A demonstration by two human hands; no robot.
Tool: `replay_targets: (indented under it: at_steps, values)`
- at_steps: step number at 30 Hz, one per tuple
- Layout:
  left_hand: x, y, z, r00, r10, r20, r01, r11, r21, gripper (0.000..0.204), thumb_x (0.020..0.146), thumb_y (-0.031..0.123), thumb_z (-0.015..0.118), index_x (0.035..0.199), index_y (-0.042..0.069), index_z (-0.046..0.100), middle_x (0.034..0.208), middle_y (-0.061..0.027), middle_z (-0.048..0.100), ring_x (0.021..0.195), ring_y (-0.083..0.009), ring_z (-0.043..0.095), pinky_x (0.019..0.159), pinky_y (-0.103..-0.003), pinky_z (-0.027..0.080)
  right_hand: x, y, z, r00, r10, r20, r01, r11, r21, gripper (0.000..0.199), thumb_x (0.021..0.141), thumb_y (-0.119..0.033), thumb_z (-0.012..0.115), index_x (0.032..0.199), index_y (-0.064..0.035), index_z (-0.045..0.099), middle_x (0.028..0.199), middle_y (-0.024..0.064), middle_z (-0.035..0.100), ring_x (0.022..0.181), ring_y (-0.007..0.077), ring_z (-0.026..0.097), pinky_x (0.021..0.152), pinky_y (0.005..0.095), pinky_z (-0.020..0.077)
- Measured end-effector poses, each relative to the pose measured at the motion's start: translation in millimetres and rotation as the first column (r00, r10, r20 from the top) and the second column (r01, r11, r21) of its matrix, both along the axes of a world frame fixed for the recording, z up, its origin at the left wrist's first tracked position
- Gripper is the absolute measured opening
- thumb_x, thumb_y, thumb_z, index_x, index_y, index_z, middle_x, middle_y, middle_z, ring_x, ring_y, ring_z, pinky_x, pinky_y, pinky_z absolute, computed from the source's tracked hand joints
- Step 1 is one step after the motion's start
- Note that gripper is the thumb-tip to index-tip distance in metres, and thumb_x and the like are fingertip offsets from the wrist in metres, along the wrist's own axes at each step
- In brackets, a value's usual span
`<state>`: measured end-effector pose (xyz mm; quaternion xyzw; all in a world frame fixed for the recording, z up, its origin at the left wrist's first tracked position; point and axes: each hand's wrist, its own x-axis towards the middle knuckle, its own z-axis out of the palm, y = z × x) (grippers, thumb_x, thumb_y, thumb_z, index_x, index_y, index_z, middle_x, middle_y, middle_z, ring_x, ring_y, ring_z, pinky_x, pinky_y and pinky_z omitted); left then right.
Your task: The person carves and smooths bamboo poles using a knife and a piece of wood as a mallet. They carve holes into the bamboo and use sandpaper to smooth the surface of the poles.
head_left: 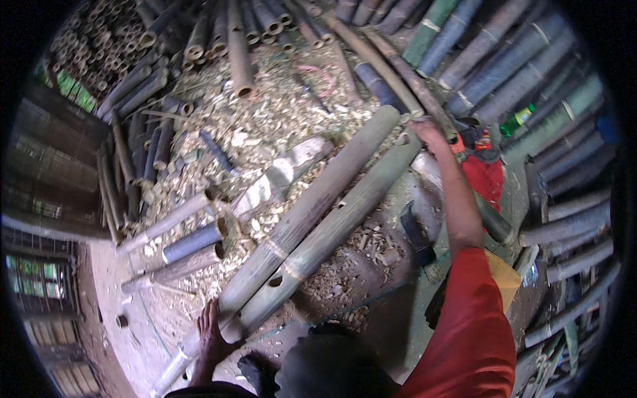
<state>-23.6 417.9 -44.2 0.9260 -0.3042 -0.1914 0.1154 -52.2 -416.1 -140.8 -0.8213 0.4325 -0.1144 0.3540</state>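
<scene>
Two thick bamboo poles lie side by side, slanting from near left to far right. The left bamboo pole (335,169) is brownish and smooth. Greener in tone, the right bamboo pole (355,205) has holes cut in its wall, one close to a node near me and one by the far end. At the near ends my left hand (211,335) rests with fingers stretched and thumb apart, touching the poles. My right hand (430,134) reaches out to the far end of the right pole and grips its rim; its fingertips are partly hidden.
Pale wood chips (265,126) cover the floor ahead. Short bamboo pieces (192,242) lie to the left. Long bamboo poles (511,60) are stacked at the right. A green bottle (517,121) and a red cloth (482,179) lie beyond my right arm.
</scene>
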Motion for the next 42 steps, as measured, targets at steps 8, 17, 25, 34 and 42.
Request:
replay_targets:
  at_steps: [8, 17, 25, 34, 42]
  values:
    - [31, 222, 85, 0.947, 0.263, 0.186, -0.284, 0.954, 0.095, 0.112, 0.065, 0.014, 0.092, 0.158, 0.005, 0.03, 0.16, -0.0201, 0.036, 0.148, -0.0393, 0.033, 0.124, -0.047, 0.028, -33, 48, 23, 0.998, 0.008, 0.065, 0.006, 0.979, -0.203, 0.05, 0.1, -0.042, 0.062, 0.128, -0.0006, 0.066, 0.121, 0.0193, 0.07, 0.111, 0.033, 0.066, 0.097, 0.0431, 0.0487]
    - [-45, 472, 52, 0.414, 0.903, 0.113, -0.905, 0.395, 0.158, 0.076, 0.078, 0.031, 0.083, 0.14, -0.002, 0.055, 0.141, -0.0224, 0.058, 0.13, -0.0331, 0.056, 0.106, -0.042, 0.047, -187, 214, 83, 0.723, 0.337, -0.603, -0.478, 0.874, -0.085, 0.05, 0.093, -0.043, 0.068, 0.118, -0.0009, 0.061, 0.104, 0.0287, 0.067, 0.101, 0.047, 0.066, 0.085, 0.0532, 0.0491]
    - [-174, 591, -30, 0.038, 0.979, 0.201, -0.999, 0.035, 0.019, 0.074, 0.079, 0.029, 0.079, 0.142, -0.003, 0.055, 0.141, -0.0256, 0.058, 0.131, -0.0392, 0.056, 0.111, -0.044, 0.044, -212, 282, 22, 0.821, 0.427, -0.378, -0.521, 0.832, -0.191, 0.044, 0.088, -0.02, 0.073, 0.121, -0.0018, 0.051, 0.101, 0.014, 0.064, 0.093, 0.0325, 0.065, 0.081, 0.0474, 0.0546]
    - [-223, 697, -77, -0.694, 0.719, 0.032, -0.66, -0.618, -0.426, 0.049, 0.083, 0.032, 0.078, 0.12, 0.0, 0.072, 0.116, -0.019, 0.074, 0.111, -0.0306, 0.069, 0.099, -0.038, 0.051, -71, 439, 266, 0.982, 0.056, 0.182, -0.043, 0.996, -0.078, 0.021, 0.093, -0.023, 0.062, 0.101, -0.0053, 0.054, 0.086, 0.0065, 0.058, 0.078, 0.0232, 0.058, 0.072, 0.0405, 0.0504]
    - [-192, 810, -115, -0.338, 0.873, -0.351, -0.502, -0.483, -0.717, 0.042, 0.096, 0.027, 0.067, 0.129, 0.001, 0.069, 0.127, -0.0134, 0.071, 0.119, -0.022, 0.064, 0.105, -0.033, 0.046, -1, 733, 359, 0.94, 0.089, 0.33, -0.21, 0.911, 0.355, 0.024, 0.098, -0.026, 0.052, 0.083, -0.0084, 0.056, 0.072, -0.0002, 0.053, 0.065, 0.0149, 0.053, 0.063, 0.0343, 0.0467]
